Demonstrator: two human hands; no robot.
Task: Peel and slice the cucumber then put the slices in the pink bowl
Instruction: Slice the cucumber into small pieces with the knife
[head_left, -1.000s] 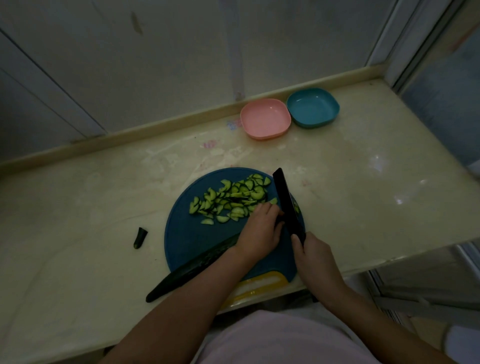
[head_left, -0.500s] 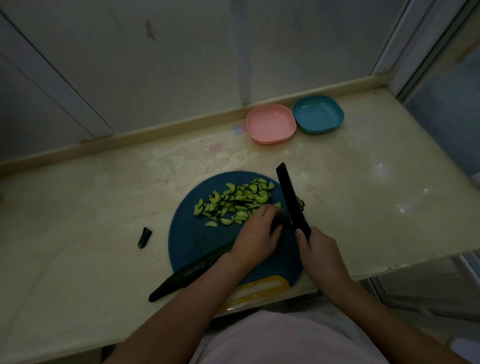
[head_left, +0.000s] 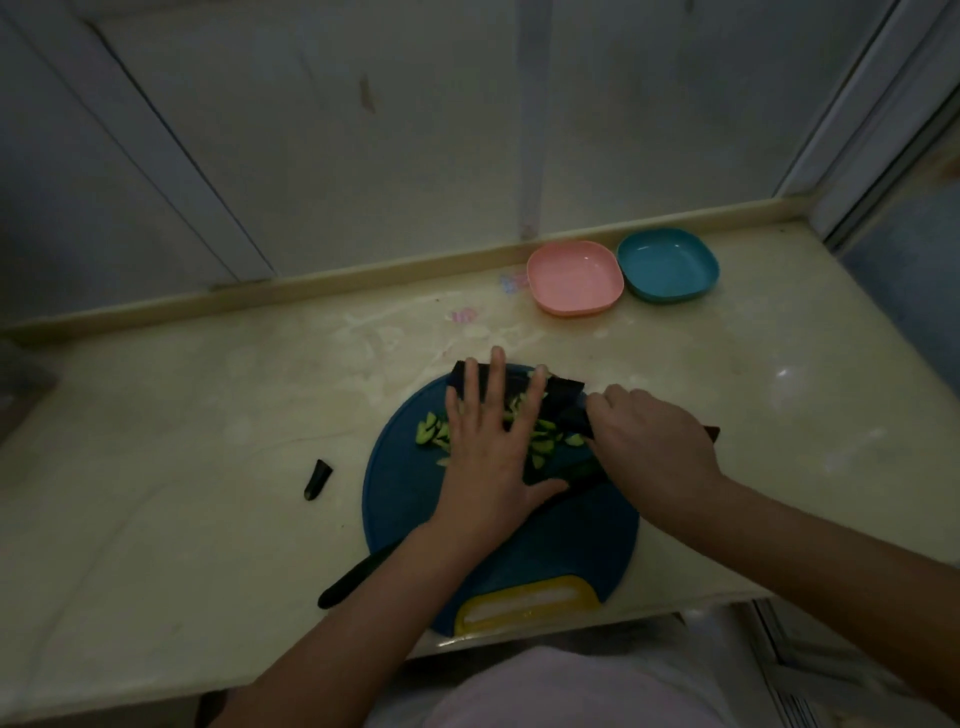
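Note:
Cucumber slices (head_left: 434, 432) lie in a heap on the round blue cutting board (head_left: 550, 551). My left hand (head_left: 493, 447) lies flat on the heap with straight, spread fingers, fingertips over the black knife blade (head_left: 563, 387). That blade lies sideways behind the slices. My right hand (head_left: 652, 441) grips the knife's handle at the right of the heap. The uncut dark cucumber (head_left: 358, 574) lies across the board's near left edge, partly under my left forearm. The empty pink bowl (head_left: 574, 278) stands at the back of the counter.
A blue bowl (head_left: 668, 265) stands right of the pink one. A cut cucumber end (head_left: 317, 479) lies on the counter left of the board. The board's yellow handle (head_left: 527, 603) points to the counter's front edge. A wall runs behind the counter.
The knife has swung from pointing away from me to lying sideways behind the slices. My left hand left the cucumber and spread flat on the heap. My right hand moved up and right.

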